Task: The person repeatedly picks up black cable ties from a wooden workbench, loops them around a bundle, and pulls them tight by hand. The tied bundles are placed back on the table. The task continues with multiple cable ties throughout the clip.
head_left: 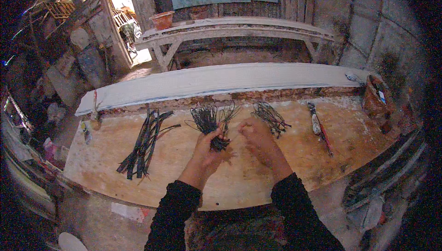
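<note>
A bundle of thin black looped strands [205, 116] stands gripped in my left hand [207, 152], over the middle of the wooden board. The loops fan out above the fist, and a dark tuft shows below the thumb. Just right of it, my right hand [256, 137] is raised with its fingers curled together. Slightly blurred, it hides whatever may be between its fingertips. Beyond the right hand lies a loose pile of similar dark strands [272, 118]. Flat black strips [143, 145] lie in a heap on the left side of the board.
The wooden board [239, 191] carries a red pen-like tool [326, 141] beside a dark-and-white slim item [314, 118]. A brown pot [376, 98] stands at the right end. Behind runs a long whitish plank [221, 81], then a bench [239, 31] with a clay-coloured planter [162, 20].
</note>
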The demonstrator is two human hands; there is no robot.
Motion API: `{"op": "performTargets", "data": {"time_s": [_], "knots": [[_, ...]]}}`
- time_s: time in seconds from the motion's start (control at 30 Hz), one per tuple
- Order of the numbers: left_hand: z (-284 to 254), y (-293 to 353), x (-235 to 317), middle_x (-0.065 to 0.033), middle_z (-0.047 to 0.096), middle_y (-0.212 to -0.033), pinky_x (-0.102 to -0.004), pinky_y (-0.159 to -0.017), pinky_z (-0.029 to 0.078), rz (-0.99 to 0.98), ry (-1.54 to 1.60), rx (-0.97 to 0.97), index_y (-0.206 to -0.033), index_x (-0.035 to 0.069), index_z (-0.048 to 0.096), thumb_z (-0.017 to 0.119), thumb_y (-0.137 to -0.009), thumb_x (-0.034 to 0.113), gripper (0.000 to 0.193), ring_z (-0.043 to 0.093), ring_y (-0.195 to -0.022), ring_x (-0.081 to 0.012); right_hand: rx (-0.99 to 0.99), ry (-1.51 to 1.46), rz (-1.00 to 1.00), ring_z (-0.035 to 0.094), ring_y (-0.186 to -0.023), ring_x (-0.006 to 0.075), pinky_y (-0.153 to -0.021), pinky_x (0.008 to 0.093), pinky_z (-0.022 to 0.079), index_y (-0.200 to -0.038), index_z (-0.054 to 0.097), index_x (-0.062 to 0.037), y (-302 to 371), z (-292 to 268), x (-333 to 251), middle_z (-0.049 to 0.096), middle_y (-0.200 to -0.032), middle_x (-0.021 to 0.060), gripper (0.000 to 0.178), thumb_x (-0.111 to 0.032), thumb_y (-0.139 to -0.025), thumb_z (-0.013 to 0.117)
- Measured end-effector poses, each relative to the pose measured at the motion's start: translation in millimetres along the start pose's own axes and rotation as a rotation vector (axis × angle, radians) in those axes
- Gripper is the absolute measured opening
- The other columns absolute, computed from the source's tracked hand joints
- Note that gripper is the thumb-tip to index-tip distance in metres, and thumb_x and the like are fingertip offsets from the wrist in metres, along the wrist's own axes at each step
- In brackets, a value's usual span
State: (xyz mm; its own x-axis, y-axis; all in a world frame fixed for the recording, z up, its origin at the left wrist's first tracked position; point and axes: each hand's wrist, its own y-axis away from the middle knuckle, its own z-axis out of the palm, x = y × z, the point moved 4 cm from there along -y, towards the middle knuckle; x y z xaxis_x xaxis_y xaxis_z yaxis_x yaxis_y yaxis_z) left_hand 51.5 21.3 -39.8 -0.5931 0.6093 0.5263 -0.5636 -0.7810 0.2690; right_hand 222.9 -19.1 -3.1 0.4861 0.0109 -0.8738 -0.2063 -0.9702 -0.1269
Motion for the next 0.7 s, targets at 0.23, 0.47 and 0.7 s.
{"op": "performTargets", "data": {"time_s": [0.23, 0.47, 0.7], "knots": [[-25.3, -20.3, 10.4, -0.0019, 0.053, -0.073, -0.0273, -0.059, 0.048, 0.093, 0.001, 0.026, -0.112, 0.001, 0.052, 0.058, -0.085, 0.008, 0.029, 0.053, -0.065, -0.0123, 0.509, 0.743, 0.165, 0.058, -0.097, 0.0264, -0.085, 0.0502, 0.039, -0.099, 0.067, -0.0190, 0.1, -63.7, 23.3, 0.063, -0.101, 0.0054, 0.025, -0.022, -0.075, 0.071], [-19.0, -19.9, 13.8, -0.0014, 0.052, -0.073, -0.0267, -0.058, 0.046, 0.156, -0.019, 0.030, -0.113, 0.001, 0.050, 0.056, -0.086, 0.009, 0.028, 0.053, -0.065, -0.0121, 0.516, 0.686, 0.255, 0.062, -0.088, 0.0260, -0.088, 0.0511, 0.036, -0.094, 0.068, -0.0176, -0.2, -65.9, 59.2, 0.067, -0.094, 0.0048, 0.021, -0.021, -0.074, 0.070], [-20.2, -19.0, 16.5, -0.0013, 0.053, -0.073, -0.0259, -0.057, 0.046, 0.194, 0.049, -0.009, -0.110, 0.003, 0.051, 0.059, -0.086, 0.010, 0.026, 0.054, -0.065, -0.0114, 0.493, 0.074, 0.167, 0.061, -0.080, 0.0137, -0.076, 0.0322, 0.046, -0.090, 0.065, -0.0057, -11.2, -59.9, 42.1, 0.066, -0.085, 0.0040, 0.018, -0.009, -0.074, 0.071]]}}
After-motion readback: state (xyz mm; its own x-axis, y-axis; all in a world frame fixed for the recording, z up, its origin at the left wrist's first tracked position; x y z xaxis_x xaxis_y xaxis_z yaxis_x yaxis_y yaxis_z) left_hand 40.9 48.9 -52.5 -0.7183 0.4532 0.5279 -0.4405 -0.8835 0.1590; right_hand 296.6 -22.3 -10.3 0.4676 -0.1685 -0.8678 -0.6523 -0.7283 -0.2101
